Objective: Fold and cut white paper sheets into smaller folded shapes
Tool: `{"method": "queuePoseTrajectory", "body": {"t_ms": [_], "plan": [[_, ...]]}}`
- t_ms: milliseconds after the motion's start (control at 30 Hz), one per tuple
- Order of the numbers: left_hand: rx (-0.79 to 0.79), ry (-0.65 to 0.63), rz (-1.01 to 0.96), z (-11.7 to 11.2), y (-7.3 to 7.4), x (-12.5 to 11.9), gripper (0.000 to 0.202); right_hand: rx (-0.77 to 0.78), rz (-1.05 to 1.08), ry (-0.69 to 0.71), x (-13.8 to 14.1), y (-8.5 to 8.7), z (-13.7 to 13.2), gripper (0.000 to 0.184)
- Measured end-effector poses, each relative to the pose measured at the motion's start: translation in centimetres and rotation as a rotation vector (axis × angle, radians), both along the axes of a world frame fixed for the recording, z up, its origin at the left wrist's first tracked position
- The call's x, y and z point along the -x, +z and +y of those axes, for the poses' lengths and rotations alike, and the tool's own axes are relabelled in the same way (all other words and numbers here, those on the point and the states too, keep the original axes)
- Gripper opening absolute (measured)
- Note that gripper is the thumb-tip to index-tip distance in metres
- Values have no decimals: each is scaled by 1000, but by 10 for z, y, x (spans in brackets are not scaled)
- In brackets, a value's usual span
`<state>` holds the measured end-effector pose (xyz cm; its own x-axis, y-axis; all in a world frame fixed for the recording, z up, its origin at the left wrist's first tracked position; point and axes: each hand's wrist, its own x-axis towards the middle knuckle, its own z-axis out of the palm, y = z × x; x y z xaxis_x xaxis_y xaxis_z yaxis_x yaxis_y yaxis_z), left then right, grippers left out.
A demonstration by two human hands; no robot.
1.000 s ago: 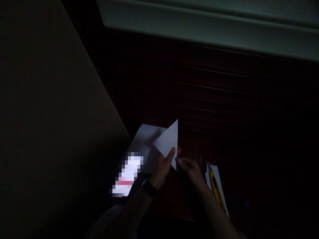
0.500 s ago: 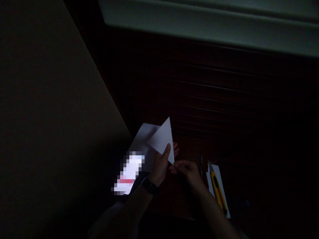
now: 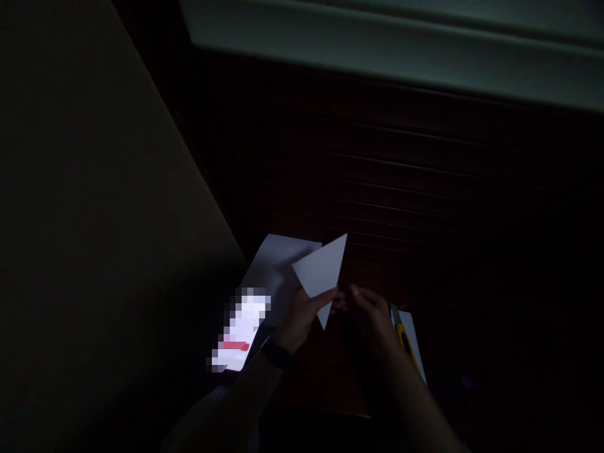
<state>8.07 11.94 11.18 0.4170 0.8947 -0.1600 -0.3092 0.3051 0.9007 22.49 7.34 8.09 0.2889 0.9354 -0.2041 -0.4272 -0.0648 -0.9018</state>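
Observation:
My left hand (image 3: 304,314), with a dark watch (image 3: 277,352) on its wrist, is closed on a piece of white paper (image 3: 317,268). Its thumb lies across the paper's near face, and the fingers show behind the right edge. The paper is held up as a pointed, kite-like shape, one corner aiming up and right, another down. To the right of it and apart from it is my right hand (image 3: 375,311), its fingers curled together and nothing visible in them. Beyond that hand lies a yellow utility knife (image 3: 404,343) on a white paper strip (image 3: 418,352).
At the left, a larger white sheet (image 3: 274,258) lies on the dark wooden surface (image 3: 321,390). Overlapping its near end is a lit phone (image 3: 243,333) with a blurred screen. A pale wall (image 3: 117,189) rises at left; a light ledge (image 3: 377,69) crosses the top. The scene is very dim.
My right hand has let go of the paper's lower corner and moved right and slightly up. The paper has turned clockwise and shifted right in my left hand.

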Motion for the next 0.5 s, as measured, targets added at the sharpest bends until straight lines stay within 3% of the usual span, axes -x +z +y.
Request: {"method": "queuePoseTrajectory", "body": {"t_ms": [200,500], "plan": [[-17,-203,161,-14,-12,-7,34,31,5,-30,-9,1,-4,24],[-17,-160,152,-11,-9,-7,37,70,-58,-44,-9,7,-6,27]]}}
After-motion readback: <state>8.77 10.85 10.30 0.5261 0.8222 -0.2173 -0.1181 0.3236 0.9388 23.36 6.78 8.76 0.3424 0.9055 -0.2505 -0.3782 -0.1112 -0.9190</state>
